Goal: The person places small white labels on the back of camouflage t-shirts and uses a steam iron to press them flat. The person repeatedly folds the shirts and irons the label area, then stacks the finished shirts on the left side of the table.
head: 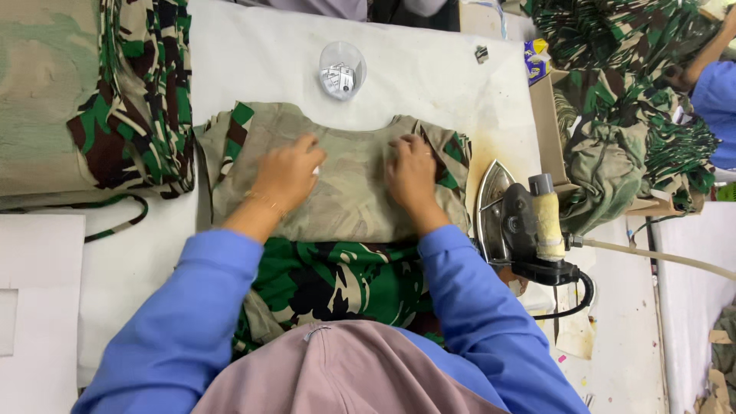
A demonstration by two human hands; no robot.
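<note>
A camouflage fabric piece (pixel 345 188) lies on the white padded table (pixel 253 61), its pale faded inside turned up and green-black print showing at its edges. My left hand (pixel 287 172) presses flat on the pale side, left of centre, with a small white scrap by the fingers. My right hand (pixel 410 172) rests on the upper right part, fingers bent at a fold near the edge. Both arms wear blue sleeves. More of the printed camouflage cloth (pixel 330 280) hangs toward me between my arms.
A steam iron (pixel 514 222) stands on its side right of the fabric, with its hose (pixel 659 257) running right. A small clear cup (pixel 342 70) sits at the table's far side. Camouflage piles lie at left (pixel 130 100) and right (pixel 629 115). Another person's blue sleeve (pixel 717 100) shows at far right.
</note>
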